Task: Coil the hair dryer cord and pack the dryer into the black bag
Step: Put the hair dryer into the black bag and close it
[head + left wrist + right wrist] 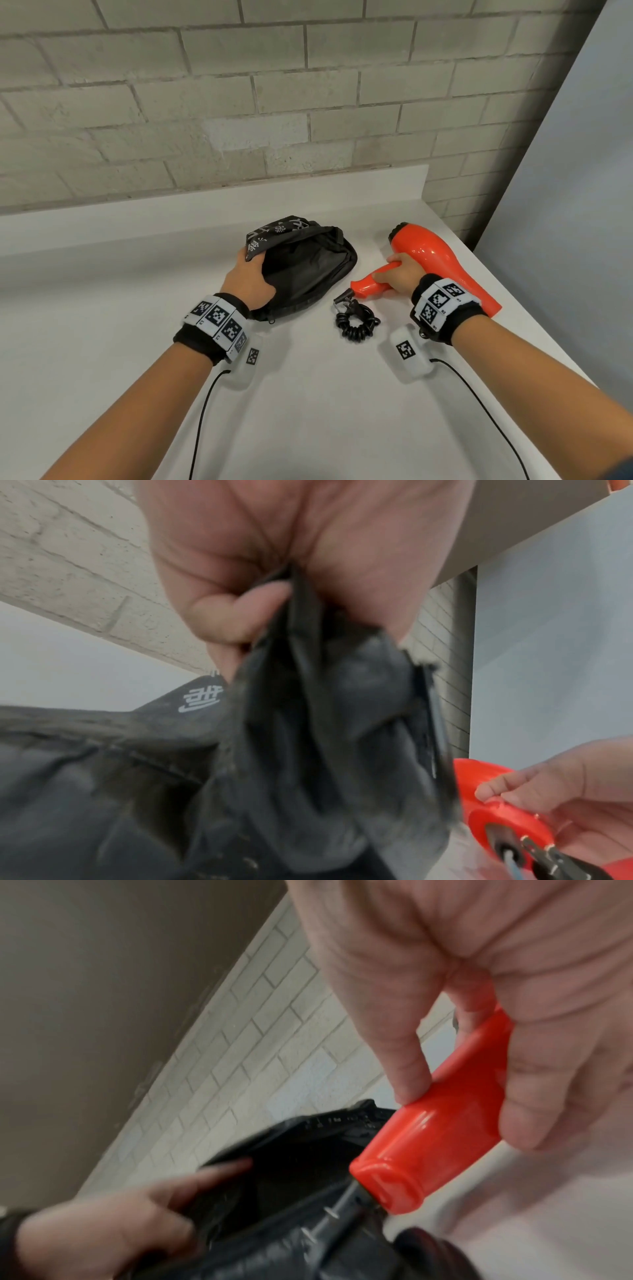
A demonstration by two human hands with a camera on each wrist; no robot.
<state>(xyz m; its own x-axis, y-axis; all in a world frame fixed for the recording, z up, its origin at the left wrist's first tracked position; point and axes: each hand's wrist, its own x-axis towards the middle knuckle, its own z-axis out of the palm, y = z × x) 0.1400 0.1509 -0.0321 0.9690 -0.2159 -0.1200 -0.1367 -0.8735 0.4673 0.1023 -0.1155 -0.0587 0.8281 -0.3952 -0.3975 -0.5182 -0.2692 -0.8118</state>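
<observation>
While the left hand (249, 278) pinches the near rim of the black bag (308, 270) and holds its mouth pulled open, the right hand (399, 274) wraps around the orange handle of the hair dryer (435, 260). Left fingers (222, 618) curled tight on a bunch of black fabric, thumb on the inside of the opening, per the left wrist view. Right fingers (407, 1069) closed around the handle, thumb on one side, the rest on the other; handle end sticks out past them toward the bag. Dryer body lies on the white surface (308, 411) just right of the right fingers, nozzle end behind the right wrist, other end pointing toward the wall. Bag sits between the two hands, just beside the handle tip, apart from it. Cord (358, 323) already coiled in a tight black bundle, lying on the surface below the handle end, near side of the right fingers, plug (344, 301) resting by the handle base. Printed strap (274, 233) of the bag folded over the far edge, beyond the left fingers. Brick wall (274, 102) behind
</observation>
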